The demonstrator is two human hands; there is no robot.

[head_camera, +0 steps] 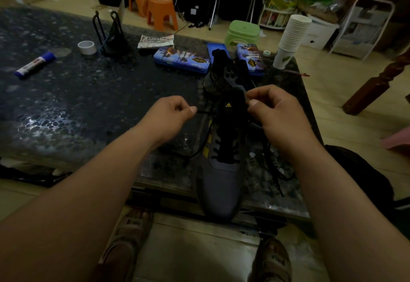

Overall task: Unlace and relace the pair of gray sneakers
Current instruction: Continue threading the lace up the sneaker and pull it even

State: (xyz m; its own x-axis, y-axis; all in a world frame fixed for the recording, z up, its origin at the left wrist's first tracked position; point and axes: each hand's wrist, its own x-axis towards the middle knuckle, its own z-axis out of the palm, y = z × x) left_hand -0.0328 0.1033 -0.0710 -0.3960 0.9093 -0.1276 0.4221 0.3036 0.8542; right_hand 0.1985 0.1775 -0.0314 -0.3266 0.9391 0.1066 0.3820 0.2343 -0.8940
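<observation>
Dim room's speckled table (88, 108) bears a gray sneaker (221, 184); left hand (172, 115) and right hand (275, 108) pinch its lace (203, 112)

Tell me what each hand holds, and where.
Left hand pinches the black lace near its tip. Right hand pinches at the sneaker collar, likely the other lace end; hidden.

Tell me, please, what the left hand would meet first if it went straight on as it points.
Likely the near sneaker's black tongue; the left hand, pinching a lace end, points right at it; depth unclear.
</observation>
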